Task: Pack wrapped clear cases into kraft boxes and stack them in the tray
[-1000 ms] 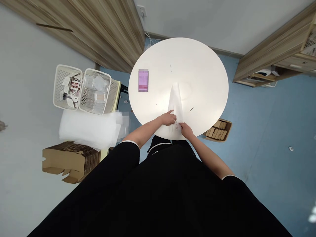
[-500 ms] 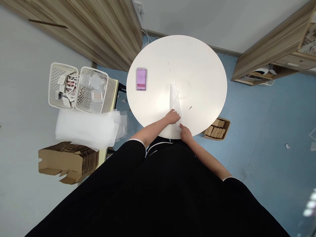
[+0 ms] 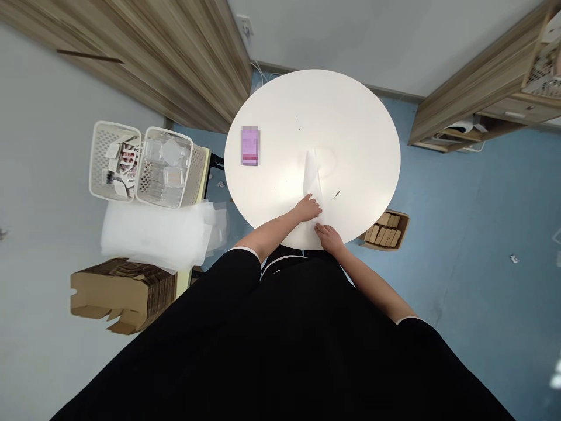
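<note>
White plastic bag (image 3: pixel 312 175): lying flat on the round table (image 3: pixel 359 128), running from the 6 o'clock rim toward centre. Left hand (image 3: pixel 308 207), a second ago pointing one finger at the near end, is now lying across the bag, fingers spread and pressing down, gripping nothing. Right hand (image 3: pixel 328 235) is resting on the bag's end at 6 o'clock; whether it is pinching cannot be told. Pink card (image 3: pixel 249 145) is sitting at 10 o'clock.

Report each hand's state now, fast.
Left hand: lies on the white sheet; grip cannot be told.
Right hand: at the near end of the white sheet; grip cannot be told.
</note>
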{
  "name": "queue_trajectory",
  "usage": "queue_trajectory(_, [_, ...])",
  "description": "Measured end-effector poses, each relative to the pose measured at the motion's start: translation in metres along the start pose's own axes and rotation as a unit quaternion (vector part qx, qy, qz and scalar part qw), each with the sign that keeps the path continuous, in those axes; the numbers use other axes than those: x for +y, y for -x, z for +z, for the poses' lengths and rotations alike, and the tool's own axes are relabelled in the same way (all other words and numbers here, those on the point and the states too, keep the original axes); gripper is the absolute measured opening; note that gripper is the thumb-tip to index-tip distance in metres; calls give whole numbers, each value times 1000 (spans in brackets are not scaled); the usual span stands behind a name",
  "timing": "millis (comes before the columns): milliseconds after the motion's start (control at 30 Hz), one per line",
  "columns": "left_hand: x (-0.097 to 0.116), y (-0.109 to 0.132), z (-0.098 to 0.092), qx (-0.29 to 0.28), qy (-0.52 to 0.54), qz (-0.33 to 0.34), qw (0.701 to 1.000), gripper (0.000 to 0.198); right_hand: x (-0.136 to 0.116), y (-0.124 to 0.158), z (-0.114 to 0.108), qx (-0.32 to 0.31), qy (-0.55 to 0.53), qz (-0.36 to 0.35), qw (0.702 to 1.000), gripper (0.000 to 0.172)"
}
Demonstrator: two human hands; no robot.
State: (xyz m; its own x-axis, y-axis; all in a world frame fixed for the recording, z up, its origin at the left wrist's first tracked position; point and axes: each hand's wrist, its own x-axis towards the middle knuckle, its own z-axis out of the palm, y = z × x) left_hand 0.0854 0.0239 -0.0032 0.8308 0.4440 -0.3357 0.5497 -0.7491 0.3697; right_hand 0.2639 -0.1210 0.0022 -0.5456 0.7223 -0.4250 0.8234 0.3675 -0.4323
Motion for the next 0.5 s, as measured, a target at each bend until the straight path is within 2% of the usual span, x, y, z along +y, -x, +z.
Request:
queue_trajectory(100, [-18,-1,-12,33,-2,57,998,16,-3,1,-4,8,3,-5,1000,60])
queue_trajectory(233, [-73,-28,-44,42,-9,127,991,23,-6,5,-7,28,0,4,1000,63])
queue_trajectory(333, [-109,-55,-65,85,-24,48,995,26,-6,6,-10,28,-2,8,1000,62])
queue_trajectory(400, [-112,-61,-70,134,-7,-25,991,29,-6,5,-11,23,-8,9,1000,63])
queue_trajectory(433, [-106,-58,-68,152,7,-50,987,32,-6,5,-12,22,-13,9,1000,64])
queue_trajectory(500, [-81,-41,-59,158,36,-60,985,40,-7,5,-13,23,-27,11,999,65])
